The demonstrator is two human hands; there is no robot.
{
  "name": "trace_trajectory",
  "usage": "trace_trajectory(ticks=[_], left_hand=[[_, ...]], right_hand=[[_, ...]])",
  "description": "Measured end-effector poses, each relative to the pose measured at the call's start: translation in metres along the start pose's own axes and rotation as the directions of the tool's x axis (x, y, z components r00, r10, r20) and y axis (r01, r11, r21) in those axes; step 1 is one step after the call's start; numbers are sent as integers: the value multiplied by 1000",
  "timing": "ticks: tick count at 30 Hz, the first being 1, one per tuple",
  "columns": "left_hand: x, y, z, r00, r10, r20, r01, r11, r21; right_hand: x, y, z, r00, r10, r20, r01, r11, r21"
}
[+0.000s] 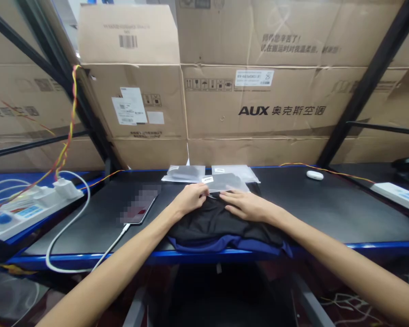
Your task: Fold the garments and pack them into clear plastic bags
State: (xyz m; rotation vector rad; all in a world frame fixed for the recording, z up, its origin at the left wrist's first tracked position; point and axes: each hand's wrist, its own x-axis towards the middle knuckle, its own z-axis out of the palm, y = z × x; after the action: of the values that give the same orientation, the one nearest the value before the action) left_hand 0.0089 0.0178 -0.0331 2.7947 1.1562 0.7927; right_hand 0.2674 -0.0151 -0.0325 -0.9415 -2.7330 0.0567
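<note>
A black cloth item with a blue edge, perhaps a folded garment, lies at the table's front edge. At its far side is a frosted plastic bag with a small white label. My left hand is closed in a pinch at the near left corner of this bag, where bag and cloth meet. My right hand rests with fingers stretched out over the bag's near edge and the black cloth. Two more frosted bags, a left one and a right one, lie just behind.
On the black tabletop, a phone with a white charging cable lies to the left. Power strips stand at the left and right. A white earbud-like case sits at the back right. Cardboard walls the back.
</note>
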Motion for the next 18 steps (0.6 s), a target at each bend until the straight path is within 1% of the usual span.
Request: trace_trajectory(ticks=[3,6,8,11,12,14,16,18], left_hand=[[0,1,0,1000,17,20,-17,1000,6],[0,1,-1,998,41,53,-42,999,12],[1,1,-1,997,48,65,-49,999,8],[1,2,-2,996,47,72,-47,999,5],[1,3,-2,997,43,71,-43,999,7],[0,4,-3,997,30,65,-31,999,13],[0,5,-4,998,22,53,-23,1000,20],[0,6,-5,999,24,43,-25,999,20]], right_hand=[[4,-4,1,1000,17,21,-16,999,-28],[16,-9,4,999,34,17,-32,996,-81],[25,-12,6,997,74,13,-72,993,-96],[32,-14,7,987,154,41,-150,985,-87],[31,-14,7,985,164,50,-160,984,-81],[25,-12,6,988,146,49,-142,987,-72],[14,-9,3,995,98,25,-97,993,-63],[1,-7,2,999,40,-23,-41,997,-66]])
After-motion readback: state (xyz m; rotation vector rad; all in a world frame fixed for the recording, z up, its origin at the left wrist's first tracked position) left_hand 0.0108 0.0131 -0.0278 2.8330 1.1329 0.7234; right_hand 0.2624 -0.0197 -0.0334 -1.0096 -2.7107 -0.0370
